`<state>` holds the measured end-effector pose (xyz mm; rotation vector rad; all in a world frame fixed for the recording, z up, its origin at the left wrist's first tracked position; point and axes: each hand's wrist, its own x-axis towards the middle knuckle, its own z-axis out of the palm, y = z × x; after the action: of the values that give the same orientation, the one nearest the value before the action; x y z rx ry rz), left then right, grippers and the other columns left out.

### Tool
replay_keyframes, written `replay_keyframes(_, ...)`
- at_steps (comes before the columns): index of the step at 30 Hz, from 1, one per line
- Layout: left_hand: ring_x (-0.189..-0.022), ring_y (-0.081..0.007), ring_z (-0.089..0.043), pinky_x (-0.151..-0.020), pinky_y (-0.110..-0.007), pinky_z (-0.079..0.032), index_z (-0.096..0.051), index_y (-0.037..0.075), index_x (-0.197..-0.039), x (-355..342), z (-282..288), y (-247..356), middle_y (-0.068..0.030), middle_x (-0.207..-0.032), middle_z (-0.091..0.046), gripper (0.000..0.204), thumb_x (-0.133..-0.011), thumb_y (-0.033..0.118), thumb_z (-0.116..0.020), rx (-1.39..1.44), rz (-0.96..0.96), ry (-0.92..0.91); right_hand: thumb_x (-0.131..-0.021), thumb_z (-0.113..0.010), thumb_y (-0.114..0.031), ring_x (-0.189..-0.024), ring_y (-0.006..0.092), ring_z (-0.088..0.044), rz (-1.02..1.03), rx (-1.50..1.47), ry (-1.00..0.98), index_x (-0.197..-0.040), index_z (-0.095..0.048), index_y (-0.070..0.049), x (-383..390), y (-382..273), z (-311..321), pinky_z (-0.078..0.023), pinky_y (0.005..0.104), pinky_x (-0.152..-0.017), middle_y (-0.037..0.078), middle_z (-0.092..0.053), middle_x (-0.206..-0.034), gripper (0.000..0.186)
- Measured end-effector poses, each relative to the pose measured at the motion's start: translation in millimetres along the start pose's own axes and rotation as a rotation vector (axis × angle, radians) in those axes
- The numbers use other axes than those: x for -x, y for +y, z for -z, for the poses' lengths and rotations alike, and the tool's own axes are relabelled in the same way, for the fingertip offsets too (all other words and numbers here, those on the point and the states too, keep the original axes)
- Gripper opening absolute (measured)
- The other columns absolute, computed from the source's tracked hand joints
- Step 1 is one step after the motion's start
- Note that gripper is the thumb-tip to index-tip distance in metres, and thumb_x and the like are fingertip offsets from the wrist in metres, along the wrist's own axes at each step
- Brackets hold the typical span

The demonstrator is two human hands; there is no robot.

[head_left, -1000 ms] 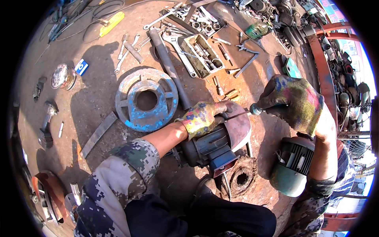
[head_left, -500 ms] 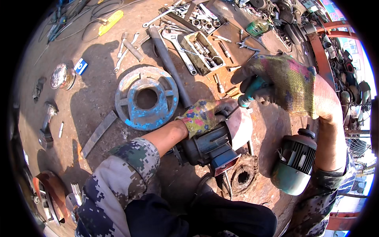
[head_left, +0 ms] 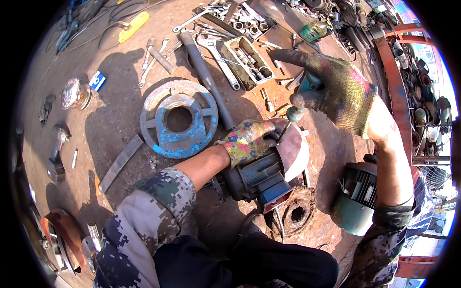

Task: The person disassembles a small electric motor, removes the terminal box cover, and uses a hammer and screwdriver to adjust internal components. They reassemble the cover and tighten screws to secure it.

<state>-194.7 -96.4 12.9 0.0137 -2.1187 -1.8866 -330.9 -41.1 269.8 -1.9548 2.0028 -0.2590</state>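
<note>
A dark electric motor [head_left: 261, 177] with a pale, rounded end cover [head_left: 294, 153] lies in front of my knees. My left hand [head_left: 250, 140], in a flowered work glove, is closed over the motor's top, its fingertips at the cover's edge. My right hand [head_left: 331, 91], gloved alike, grips a teal-handled screwdriver [head_left: 295, 114] between thumb and curled fingers, the index finger stretched out. The tilted shaft runs down to the cover's edge beside my left fingertips; its exact contact is hidden. Right of the motor, below my right forearm, stands a second, green motor [head_left: 355, 213].
A blue-flecked metal flange [head_left: 156, 137] lies left of my hands, beside a long pipe [head_left: 206, 79]. Beyond are a socket tray [head_left: 247, 62], a large wrench [head_left: 221, 62] and loose tools. A flat metal bar [head_left: 120, 163] lies left; scrap parts line the right side.
My right hand has shifted slightly left and lifted its index finger away from the handle. More of the screwdriver's handle and shaft shows. My left hand and the motor stay nearly in place.
</note>
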Motion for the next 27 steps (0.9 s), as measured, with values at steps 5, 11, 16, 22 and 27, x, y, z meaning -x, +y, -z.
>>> replay_keyframes(5, -0.113, -0.0251, -0.075, -0.100, -0.038, -0.058, -0.070, 0.007, -0.140, 17.3, 13.3, 8.3, -0.0125, -0.119, -0.078, 0.044, -0.097, 0.013, -0.078, -0.158, 0.111, 0.019, -0.090, -0.084, -0.054, -0.080, 0.0341, -0.075, -0.115, 0.229, 0.157, -0.113, -0.078, -0.007, -12.0, -5.7, -25.1, -0.059, 0.0427, -0.074, 0.018, -0.075, -0.085, 0.052)
replay_keyframes(11, -0.107, -0.0332, -0.075, -0.096, -0.043, -0.058, -0.078, 0.006, -0.117, 0.8, 2.4, 47.5, -0.0154, -0.114, -0.078, 0.029, -0.094, 0.021, -0.082, -0.193, 0.226, 0.214, -0.084, -0.085, -0.042, -0.082, 0.0398, -0.075, -0.241, 0.505, 0.237, -0.095, -0.078, -0.008, -19.2, -8.6, -33.1, -0.061, 0.0455, -0.075, 0.017, -0.076, -0.082, 0.037)
replay_keyframes(16, -0.100, -0.0200, -0.076, -0.091, -0.036, -0.059, -0.081, 0.005, -0.111, -12.4, -7.2, 42.9, -0.0132, -0.107, -0.081, 0.016, -0.096, 0.013, -0.080, 0.134, 0.287, 0.182, -0.090, -0.086, -0.031, -0.088, 0.0229, -0.078, -0.118, -0.055, 0.360, -0.119, -0.077, -0.009, 0.9, 0.9, -38.5, -0.061, 0.0354, -0.078, 0.012, -0.080, -0.095, 0.038)
replay_keyframes(22, -0.107, -0.0152, -0.074, -0.096, -0.032, -0.056, -0.075, 0.001, -0.132, -1.0, 5.4, 39.2, -0.0091, -0.118, -0.081, 0.030, -0.104, 0.012, -0.070, 0.132, 0.344, 0.097, -0.101, -0.078, -0.019, -0.114, 0.0088, -0.067, 0.332, -0.760, 0.275, -0.150, -0.064, -0.009, -3.1, 45.1, -58.2, -0.059, 0.0303, -0.090, 0.004, -0.075, -0.124, 0.051)
replay_keyframes(27, -0.111, -0.0156, -0.073, -0.099, -0.033, -0.055, -0.071, -0.001, -0.133, -9.7, -1.0, 29.6, -0.0101, -0.123, -0.080, 0.030, -0.105, 0.010, -0.067, 0.228, 0.204, 0.036, -0.100, -0.076, -0.012, -0.110, 0.0101, -0.067, 0.227, -0.726, 0.204, -0.151, -0.064, -0.011, 7.8, 37.8, -45.6, -0.059, 0.0347, -0.088, 0.004, -0.075, -0.125, 0.053)
